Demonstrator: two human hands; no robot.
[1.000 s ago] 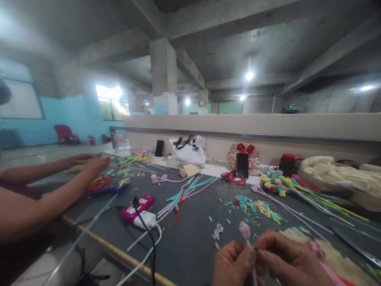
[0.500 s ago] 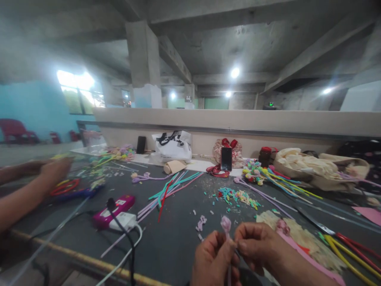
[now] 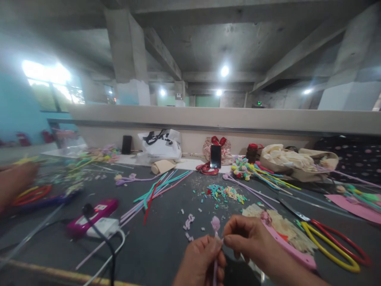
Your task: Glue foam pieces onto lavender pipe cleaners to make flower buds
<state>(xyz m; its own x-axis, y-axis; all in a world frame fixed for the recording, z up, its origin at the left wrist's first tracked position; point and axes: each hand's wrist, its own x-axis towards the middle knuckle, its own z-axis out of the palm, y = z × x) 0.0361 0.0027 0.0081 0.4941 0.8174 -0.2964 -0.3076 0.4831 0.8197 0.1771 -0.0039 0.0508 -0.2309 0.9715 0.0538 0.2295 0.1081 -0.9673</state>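
Observation:
A small lilac flower bud [image 3: 215,223] on a thin lilac stem stands upright in my left hand [image 3: 202,260], whose thumb and fingers pinch the stem just below the bud. Close beside it, my right hand [image 3: 248,240] has its thumb and forefinger pressed together near the left thumb; whatever is between them is too small to make out. Short lilac pieces [image 3: 188,221] lie on the dark tabletop beyond my left hand. Behind my right wrist, a pink long-handled tool [image 3: 293,249] rests on a crumpled cream sheet [image 3: 253,210].
Scissors [image 3: 330,242] with red and yellow handles lie at right. Teal and cream cut bits [image 3: 226,193], coloured stems [image 3: 160,190], a phone [image 3: 215,156] and a magenta power strip [image 3: 93,216] with cables are around. At far left is another person's blurred hand [image 3: 18,180].
The view has turned to the right, so the table's things sit further left. My hands stay together at the bud's stem. The other person's arm shows less at the left edge.

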